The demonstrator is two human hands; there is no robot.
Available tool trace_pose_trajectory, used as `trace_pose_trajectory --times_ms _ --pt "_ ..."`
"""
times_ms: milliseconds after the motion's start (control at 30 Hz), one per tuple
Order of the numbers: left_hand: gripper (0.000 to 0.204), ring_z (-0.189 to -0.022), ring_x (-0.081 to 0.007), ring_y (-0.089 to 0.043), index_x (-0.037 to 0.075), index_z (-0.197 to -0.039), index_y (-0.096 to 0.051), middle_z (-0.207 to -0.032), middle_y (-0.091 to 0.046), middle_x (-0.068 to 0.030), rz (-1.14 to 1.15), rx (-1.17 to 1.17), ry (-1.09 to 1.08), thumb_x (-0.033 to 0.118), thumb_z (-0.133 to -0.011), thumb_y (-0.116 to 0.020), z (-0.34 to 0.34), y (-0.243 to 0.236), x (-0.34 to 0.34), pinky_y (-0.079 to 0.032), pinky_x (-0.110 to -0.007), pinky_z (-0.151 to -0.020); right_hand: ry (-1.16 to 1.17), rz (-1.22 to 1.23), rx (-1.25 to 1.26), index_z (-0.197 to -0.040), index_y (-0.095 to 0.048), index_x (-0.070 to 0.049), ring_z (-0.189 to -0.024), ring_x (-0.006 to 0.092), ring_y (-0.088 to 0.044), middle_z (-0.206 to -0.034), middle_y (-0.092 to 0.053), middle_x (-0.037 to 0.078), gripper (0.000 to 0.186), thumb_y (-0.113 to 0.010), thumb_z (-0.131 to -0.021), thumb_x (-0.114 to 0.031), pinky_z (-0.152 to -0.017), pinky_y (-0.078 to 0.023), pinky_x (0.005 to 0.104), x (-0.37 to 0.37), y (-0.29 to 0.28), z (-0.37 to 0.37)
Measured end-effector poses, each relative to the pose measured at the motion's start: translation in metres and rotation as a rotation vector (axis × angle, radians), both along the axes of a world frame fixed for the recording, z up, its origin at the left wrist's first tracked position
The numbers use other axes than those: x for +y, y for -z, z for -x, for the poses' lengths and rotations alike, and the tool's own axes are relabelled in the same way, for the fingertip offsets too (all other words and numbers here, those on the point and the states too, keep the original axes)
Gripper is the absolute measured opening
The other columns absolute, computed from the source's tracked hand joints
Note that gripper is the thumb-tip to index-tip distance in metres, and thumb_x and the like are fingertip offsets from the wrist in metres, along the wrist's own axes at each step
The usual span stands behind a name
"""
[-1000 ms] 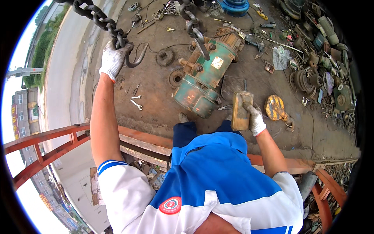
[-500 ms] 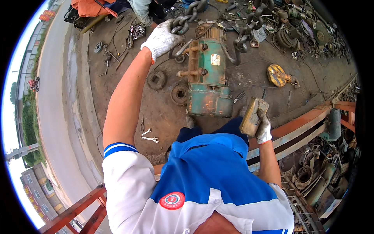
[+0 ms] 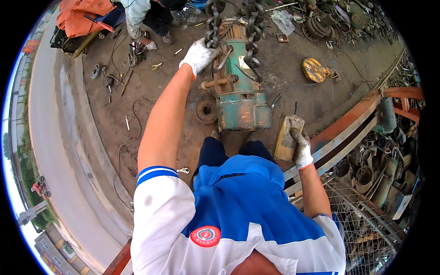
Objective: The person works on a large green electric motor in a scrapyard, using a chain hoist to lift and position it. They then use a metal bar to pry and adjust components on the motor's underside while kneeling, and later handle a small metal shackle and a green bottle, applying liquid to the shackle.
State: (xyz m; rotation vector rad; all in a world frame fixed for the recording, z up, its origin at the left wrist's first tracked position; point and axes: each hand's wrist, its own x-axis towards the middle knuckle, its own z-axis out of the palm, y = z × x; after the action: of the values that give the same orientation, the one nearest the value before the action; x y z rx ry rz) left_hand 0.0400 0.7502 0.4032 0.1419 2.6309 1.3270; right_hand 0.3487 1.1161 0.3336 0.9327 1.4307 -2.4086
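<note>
My gloved left hand (image 3: 200,56) is closed at the lower end of the left heavy chain (image 3: 212,25), just above its steel hook (image 3: 221,61). A second chain (image 3: 253,34) hangs alongside, its hook (image 3: 250,72) in front of the green motor-like cylinder (image 3: 245,112). This worn cylinder lies on the ground before my feet, with a rusty bolt bar (image 3: 219,82) at its side. I cannot tell whether either hook bears on it. In my gloved right hand (image 3: 301,145) is a grimy yellowish remote control (image 3: 287,135) with a short dark stub on top.
A person (image 3: 137,20) crouches at far left beside tools and an orange cloth (image 3: 82,17). A rusty ring (image 3: 206,110) lies left of the cylinder, a yellow hook block (image 3: 316,70) to its right. Scrap parts (image 3: 321,27) pile far right. An orange beam (image 3: 350,117) runs at right.
My view has shifted. My left hand stays closed at the chain, and the chains hang closer together, the right hook now in front of the cylinder. The crouching person's hand has come into view.
</note>
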Motion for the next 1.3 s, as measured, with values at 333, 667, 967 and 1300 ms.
trace_pose_trajectory --times_ms 333,667,967,1300 --pt "0.032 -0.106 -0.0428 -0.068 0.003 -0.116 -0.067 -0.109 -0.074 -0.0223 0.123 0.162 0.062 0.026 -0.094 -0.065 0.049 0.087 -0.07 -0.053 -0.048 -0.089 0.369 -0.011 -0.075 -0.141 -0.058 -0.005 -0.104 0.0245 -0.071 -0.122 -0.07 0.011 0.051 -0.069 -0.093 -0.016 -0.089 -0.06 0.042 -0.139 -0.002 -0.063" --pt "0.025 -0.093 -0.0391 -0.07 0.008 -0.104 -0.074 -0.1 -0.074 -0.0177 0.429 0.287 0.337 0.019 -0.097 -0.052 0.096 0.143 -0.157 -0.054 -0.05 -0.08 0.518 -0.009 -0.157 -0.143 -0.059 -0.006 -0.107 0.022 -0.07 -0.125 -0.07 0.009 0.05 -0.067 -0.094 -0.015 -0.092 -0.059 0.0383 -0.261 -0.018 -0.097" --pt "0.036 -0.081 -0.0328 -0.071 -0.005 -0.095 -0.073 -0.089 -0.076 -0.0187 0.061 -0.225 0.081 0.03 -0.089 -0.067 0.11 0.171 -0.181 -0.053 -0.044 -0.075 0.519 -0.029 -0.154 -0.142 -0.059 -0.006 -0.107 0.022 -0.07 -0.125 -0.07 0.009 0.049 -0.067 -0.095 -0.015 -0.092 -0.059 0.0378 -0.278 -0.012 -0.095" --pt "0.023 -0.067 -0.0243 -0.066 -0.001 -0.097 -0.072 -0.084 -0.068 -0.0104 -0.25 -0.643 -0.086 0.021 -0.091 -0.07 0.097 0.192 -0.156 -0.057 -0.04 -0.062 0.567 0.076 -0.225 -0.144 -0.055 -0.006 -0.106 0.0253 -0.07 -0.123 -0.069 0.011 0.056 -0.07 -0.091 -0.018 -0.093 -0.059 0.0414 -0.277 0.024 -0.131"
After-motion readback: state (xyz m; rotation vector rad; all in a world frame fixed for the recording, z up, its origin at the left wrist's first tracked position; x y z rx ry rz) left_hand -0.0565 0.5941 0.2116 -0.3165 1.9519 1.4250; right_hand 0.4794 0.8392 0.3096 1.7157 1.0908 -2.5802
